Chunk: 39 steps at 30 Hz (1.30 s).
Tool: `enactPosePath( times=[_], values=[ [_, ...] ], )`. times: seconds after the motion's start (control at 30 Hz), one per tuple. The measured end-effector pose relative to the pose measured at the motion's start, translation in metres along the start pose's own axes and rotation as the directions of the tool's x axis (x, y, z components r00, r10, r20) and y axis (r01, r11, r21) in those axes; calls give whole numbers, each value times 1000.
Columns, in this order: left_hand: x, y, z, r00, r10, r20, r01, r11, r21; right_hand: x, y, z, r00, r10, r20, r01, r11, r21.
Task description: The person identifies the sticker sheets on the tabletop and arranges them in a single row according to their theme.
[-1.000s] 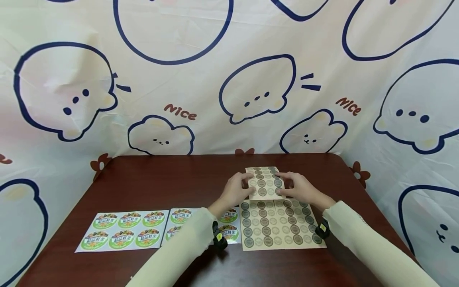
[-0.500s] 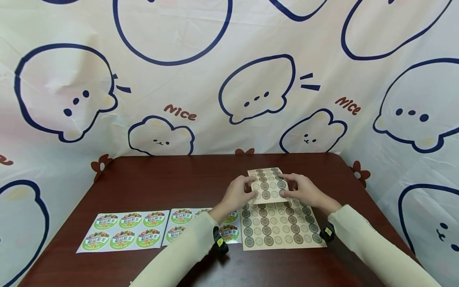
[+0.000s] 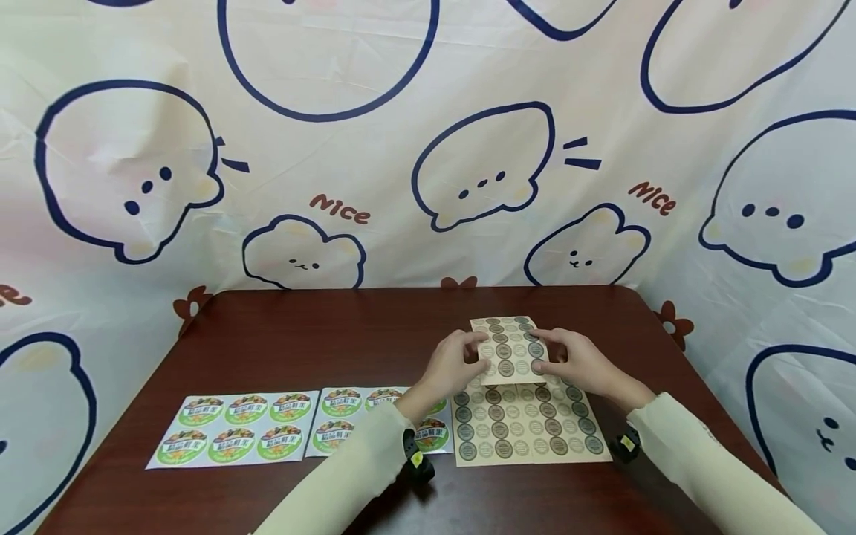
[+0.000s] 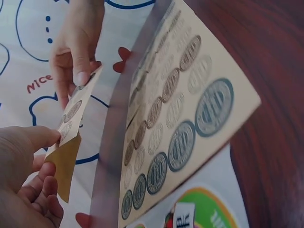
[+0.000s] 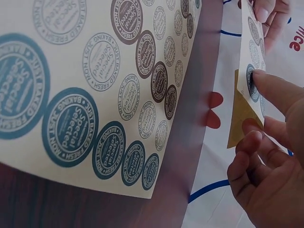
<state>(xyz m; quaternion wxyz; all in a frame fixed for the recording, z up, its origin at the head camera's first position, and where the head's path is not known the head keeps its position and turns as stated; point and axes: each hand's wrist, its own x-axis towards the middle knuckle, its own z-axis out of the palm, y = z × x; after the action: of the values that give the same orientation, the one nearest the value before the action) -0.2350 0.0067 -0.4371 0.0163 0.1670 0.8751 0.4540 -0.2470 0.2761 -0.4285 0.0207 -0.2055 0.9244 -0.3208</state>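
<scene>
A small cream sticker sheet (image 3: 513, 351) with round stamp-like stickers is held up between both hands, above the far part of the larger cream sheets. My left hand (image 3: 451, 365) pinches its left edge between thumb and fingers; my right hand (image 3: 583, 365) pinches its right edge. In the left wrist view, a tan flap (image 4: 66, 166) shows behind the printed face, and my right hand (image 4: 78, 52) appears across the sheet. The right wrist view shows the same tan flap (image 5: 243, 118) beside my right fingers (image 5: 275, 85). Below lie two cream sticker sheets (image 3: 531, 462), side by side.
To the left lie two white sheets (image 3: 230, 396) of green round fruit labels, the nearer-right one (image 3: 314, 446) partly covered by my left sleeve (image 3: 354, 468). All rest on a dark red-brown table (image 3: 321, 342). A patterned cloth (image 3: 388, 171) hangs behind.
Both hands have shifted slightly right and toward me with the small sticker sheet between them. The sheets on the table stay put.
</scene>
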Motion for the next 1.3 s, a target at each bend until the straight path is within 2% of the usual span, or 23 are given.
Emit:
enactPosePath(
  times=[0.4, 0.6, 0.8, 1.07, 1.3],
  values=[
    [-1, 13, 6, 999, 30, -16, -31, 997, -75, -16, 2, -8, 1000, -11, -11, 10, 999, -35],
    [-1, 17, 11, 1000, 23, 3, -23, 996, -86, -24, 5, -11, 1000, 11, -6, -11, 999, -47],
    [-2, 21, 16, 999, 41, 3, -41, 996, -78, -31, 6, -14, 1000, -7, -21, 6, 999, -45],
    [-2, 27, 20, 998, 51, 24, -49, 997, -64, -40, 7, -21, 1000, 10, -9, -10, 999, -48],
    [-1, 33, 26, 997, 72, 1, -72, 996, -58, -46, 10, -26, 999, 12, -32, -15, 997, -81]
  ],
)
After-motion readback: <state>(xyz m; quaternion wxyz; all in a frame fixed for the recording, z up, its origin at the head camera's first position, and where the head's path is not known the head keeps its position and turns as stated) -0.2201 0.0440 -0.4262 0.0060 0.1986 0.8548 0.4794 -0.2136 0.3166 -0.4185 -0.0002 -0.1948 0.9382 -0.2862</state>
